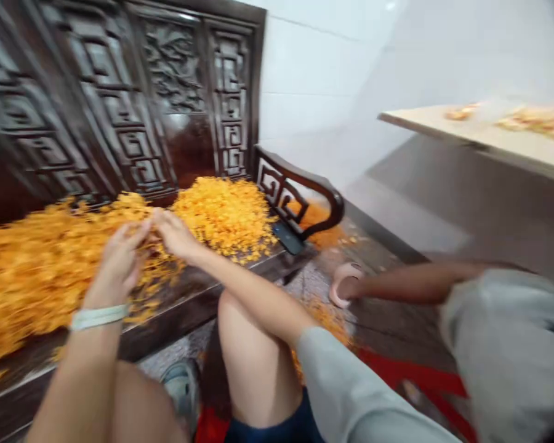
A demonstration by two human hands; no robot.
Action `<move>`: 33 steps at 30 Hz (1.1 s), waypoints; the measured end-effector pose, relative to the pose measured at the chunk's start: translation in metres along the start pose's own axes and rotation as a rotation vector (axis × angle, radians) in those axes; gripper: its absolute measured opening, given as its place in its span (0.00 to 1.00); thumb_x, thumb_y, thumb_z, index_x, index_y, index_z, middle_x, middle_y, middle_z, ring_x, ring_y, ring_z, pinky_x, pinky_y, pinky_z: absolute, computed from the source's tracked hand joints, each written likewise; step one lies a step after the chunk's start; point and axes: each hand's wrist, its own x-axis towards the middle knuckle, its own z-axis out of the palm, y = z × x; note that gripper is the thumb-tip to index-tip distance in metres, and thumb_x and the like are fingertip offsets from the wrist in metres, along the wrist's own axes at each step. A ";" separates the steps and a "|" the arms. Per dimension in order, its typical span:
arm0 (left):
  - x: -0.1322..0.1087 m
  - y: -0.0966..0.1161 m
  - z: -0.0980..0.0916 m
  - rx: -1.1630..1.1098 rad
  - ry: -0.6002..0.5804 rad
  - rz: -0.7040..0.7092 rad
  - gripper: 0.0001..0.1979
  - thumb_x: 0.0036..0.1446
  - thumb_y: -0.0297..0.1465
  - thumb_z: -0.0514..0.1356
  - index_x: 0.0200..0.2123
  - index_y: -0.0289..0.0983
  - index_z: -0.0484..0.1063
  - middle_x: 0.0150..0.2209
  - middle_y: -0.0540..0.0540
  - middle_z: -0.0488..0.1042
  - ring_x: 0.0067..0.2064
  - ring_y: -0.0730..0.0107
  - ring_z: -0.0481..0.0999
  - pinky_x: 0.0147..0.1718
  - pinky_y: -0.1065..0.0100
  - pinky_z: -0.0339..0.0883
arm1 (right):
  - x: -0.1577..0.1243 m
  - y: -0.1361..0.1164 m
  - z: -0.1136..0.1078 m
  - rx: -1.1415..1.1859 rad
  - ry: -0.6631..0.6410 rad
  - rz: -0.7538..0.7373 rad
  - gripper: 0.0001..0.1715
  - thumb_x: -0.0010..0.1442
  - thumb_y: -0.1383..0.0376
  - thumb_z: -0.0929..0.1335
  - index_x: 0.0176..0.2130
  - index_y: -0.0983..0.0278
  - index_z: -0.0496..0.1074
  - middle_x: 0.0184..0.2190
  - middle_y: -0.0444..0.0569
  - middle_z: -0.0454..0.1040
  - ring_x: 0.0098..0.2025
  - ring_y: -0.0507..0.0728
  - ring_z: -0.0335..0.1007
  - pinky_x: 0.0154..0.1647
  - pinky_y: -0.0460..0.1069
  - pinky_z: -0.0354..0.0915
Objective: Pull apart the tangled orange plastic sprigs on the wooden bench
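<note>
My left hand point(124, 261), with a pale band point(99, 316) on its wrist, and my right hand point(173, 234) meet at the fingertips above a carved dark wooden bench. The fingers of both are bent and pressed together in a pinch. Blur and the fingers themselves hide whatever is between them. Around and below them spreads a long heap of loose orange, petal-like pieces point(37, 264). Just beyond my right hand rises a second orange pile point(226, 212). Stray pieces lie on the bench seat under my wrists.
A dark phone point(287, 238) lies by the bench's curled armrest point(300, 184). More orange pieces point(316, 221) are heaped beyond it. At right, another person's leg point(397, 282) stretches in. A pale tabletop point(480, 132) holds blurred items. Red material point(410, 372) lies on the floor.
</note>
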 end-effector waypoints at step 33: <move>-0.012 0.006 0.011 -0.771 -0.084 -0.006 0.17 0.71 0.19 0.53 0.28 0.36 0.67 0.26 0.51 0.65 0.24 0.81 0.66 0.26 0.79 0.64 | -0.008 -0.020 -0.010 0.563 -0.249 0.149 0.19 0.79 0.68 0.55 0.33 0.61 0.58 0.22 0.35 0.43 0.21 0.49 0.28 0.16 0.39 0.42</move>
